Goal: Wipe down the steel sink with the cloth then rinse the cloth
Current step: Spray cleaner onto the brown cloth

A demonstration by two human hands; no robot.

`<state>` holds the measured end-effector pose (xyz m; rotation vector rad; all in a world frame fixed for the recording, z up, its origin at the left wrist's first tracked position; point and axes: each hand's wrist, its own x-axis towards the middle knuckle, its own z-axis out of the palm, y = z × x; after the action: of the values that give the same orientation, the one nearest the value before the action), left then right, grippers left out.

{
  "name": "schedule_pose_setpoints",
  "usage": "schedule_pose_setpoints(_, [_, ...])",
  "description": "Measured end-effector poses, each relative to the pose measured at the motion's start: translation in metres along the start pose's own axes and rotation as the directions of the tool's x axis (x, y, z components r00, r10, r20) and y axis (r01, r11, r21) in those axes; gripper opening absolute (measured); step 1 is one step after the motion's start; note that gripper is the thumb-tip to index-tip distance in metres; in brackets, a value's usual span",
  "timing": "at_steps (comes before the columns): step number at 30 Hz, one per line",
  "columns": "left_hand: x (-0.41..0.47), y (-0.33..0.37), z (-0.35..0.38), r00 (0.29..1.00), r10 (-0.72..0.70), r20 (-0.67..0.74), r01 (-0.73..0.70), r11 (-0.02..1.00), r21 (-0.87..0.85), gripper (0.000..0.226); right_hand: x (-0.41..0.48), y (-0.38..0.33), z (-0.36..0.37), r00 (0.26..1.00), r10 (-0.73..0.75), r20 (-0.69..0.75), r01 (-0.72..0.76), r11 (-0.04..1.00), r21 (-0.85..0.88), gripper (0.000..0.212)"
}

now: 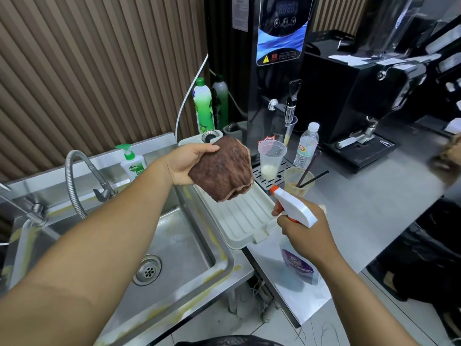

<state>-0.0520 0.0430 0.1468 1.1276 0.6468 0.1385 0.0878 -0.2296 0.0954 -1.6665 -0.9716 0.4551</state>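
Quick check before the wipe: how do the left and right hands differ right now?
The left hand grips the brown cloth; the right hand grips a spray bottle at its neck, nozzle toward the cloth. The left hand is held up by the white drain tray; the right hand is nearer the camera, over the edge of the steel counter. Shared: both are occupied and neither touches the sink.

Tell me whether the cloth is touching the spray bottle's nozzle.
Apart. The head view shows a clear gap between the cloth and the nozzle.
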Motion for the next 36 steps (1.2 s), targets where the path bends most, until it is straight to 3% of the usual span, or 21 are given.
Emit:
schedule_pose_setpoints(7, [0.003,0.003,0.002,1.000,0.019,0.001,-0.019,1.000,0.013,0.038,-0.002,0.006,-0.001,1.000,0.002,-0.013,-0.002,1.000,-0.010,0.020])
schedule_pose_setpoints(18, [0.010,0.002,0.010,1.000,0.015,-0.020,-0.014,1.000,0.006,0.036,-0.005,0.009,0.009,0.989,-0.066,0.130,0.082,0.990,-0.117,0.012])
schedule_pose_setpoints(21, [0.011,0.003,0.008,1.000,0.026,-0.017,-0.026,1.000,-0.002,0.035,-0.004,0.014,0.006,0.992,-0.051,0.114,0.063,0.992,-0.106,0.009])
schedule_pose_setpoints(24, [0.011,0.003,0.006,1.000,0.024,-0.016,-0.024,1.000,-0.007,0.035,-0.003,0.013,0.001,0.996,-0.041,0.084,0.050,0.993,-0.110,0.019])
schedule_pose_setpoints(29, [0.011,0.002,0.007,1.000,0.025,-0.016,-0.026,0.999,-0.024,0.031,0.000,0.014,-0.003,0.999,-0.050,-0.008,0.050,0.996,-0.078,0.010])
schedule_pose_setpoints(32, [0.012,0.003,0.007,1.000,0.011,-0.022,-0.012,1.000,-0.014,0.035,0.002,0.012,-0.004,0.998,-0.032,-0.051,0.031,0.999,-0.023,0.023])
schedule_pose_setpoints(36, [0.009,0.004,0.010,1.000,0.014,-0.018,-0.014,1.000,-0.002,0.034,0.002,0.010,-0.006,0.998,0.003,-0.058,-0.002,1.000,0.025,0.010])
